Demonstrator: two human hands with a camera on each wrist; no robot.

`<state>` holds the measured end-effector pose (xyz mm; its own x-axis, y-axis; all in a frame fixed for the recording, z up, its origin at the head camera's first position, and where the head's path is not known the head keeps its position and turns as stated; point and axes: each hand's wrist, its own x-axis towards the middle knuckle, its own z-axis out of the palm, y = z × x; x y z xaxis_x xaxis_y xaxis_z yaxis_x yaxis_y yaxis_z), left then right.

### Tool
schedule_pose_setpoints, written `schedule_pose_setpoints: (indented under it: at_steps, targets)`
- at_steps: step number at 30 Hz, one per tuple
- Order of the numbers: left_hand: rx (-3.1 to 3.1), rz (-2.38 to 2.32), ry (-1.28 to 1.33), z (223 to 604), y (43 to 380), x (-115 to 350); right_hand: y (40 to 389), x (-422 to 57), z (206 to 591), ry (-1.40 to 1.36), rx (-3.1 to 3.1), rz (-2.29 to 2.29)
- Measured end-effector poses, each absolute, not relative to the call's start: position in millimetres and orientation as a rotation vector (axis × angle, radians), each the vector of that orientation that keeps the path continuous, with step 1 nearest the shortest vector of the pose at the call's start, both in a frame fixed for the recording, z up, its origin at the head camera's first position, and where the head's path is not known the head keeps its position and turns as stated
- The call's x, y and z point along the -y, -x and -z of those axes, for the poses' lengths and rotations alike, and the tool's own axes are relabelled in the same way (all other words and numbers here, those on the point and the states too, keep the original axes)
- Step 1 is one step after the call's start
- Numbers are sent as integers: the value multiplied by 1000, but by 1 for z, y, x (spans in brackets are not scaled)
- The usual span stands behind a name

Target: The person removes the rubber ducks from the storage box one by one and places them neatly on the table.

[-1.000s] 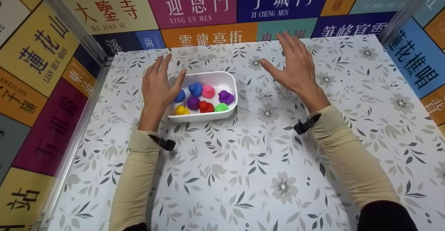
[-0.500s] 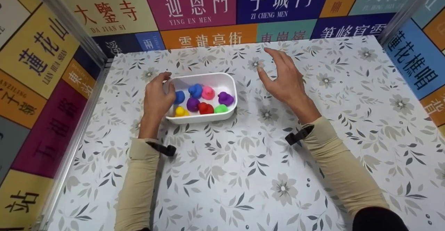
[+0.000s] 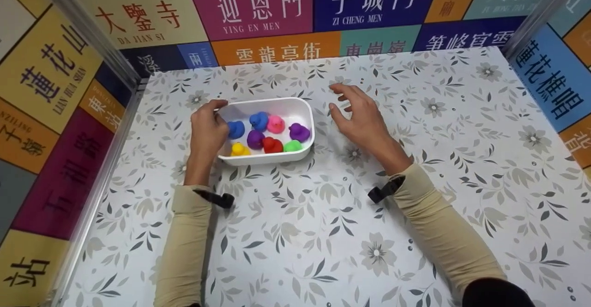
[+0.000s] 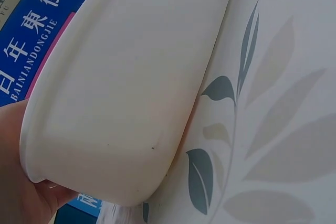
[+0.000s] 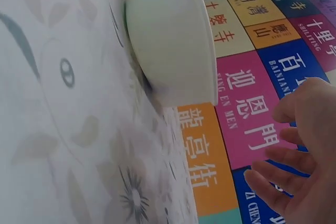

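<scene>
A white plastic tub (image 3: 268, 159) stands on the table with several small rubber ducks in it, among them a red duck (image 3: 273, 145), a pink duck (image 3: 276, 123) and a yellow duck (image 3: 239, 149). My left hand (image 3: 205, 134) grips the tub's left end, thumb over the rim. In the left wrist view, the tub's outer wall (image 4: 131, 87) fills the middle, with part of that hand (image 4: 18, 177) at the rim. My right hand (image 3: 364, 122) hovers right of the tub, apart from it, fingers loosely bent. That gap also shows between hand (image 5: 296, 156) and tub (image 5: 170, 40) in the right wrist view.
A white cloth with grey leaves and flowers covers the tabletop (image 3: 295, 242). Colourful lettered panels (image 3: 258, 9) rise behind the table and along both sides, with a metal frame post (image 3: 99, 34) at the back left corner.
My left hand has come down and closed on the tub's left end. The right hand has moved left and nearer to the tub, its fingers more bent. The ducks remain in the tub.
</scene>
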<state>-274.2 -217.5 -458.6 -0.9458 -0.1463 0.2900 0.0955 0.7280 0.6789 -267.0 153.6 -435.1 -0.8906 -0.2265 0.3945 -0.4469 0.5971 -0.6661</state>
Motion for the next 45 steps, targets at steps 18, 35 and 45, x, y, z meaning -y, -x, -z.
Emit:
schedule_pose_setpoints:
  at_steps: [18, 35, 45]
  targets:
    - [2555, 1151, -22, 466, 276, 224, 254, -89, 443, -798, 2689, -1119]
    - [2563, 1207, -21, 468, 275, 223, 256, -67, 439, -642, 2922, -822]
    - [2576, 1226, -43, 468, 275, 222, 256, -62, 440, -597, 2955, -799]
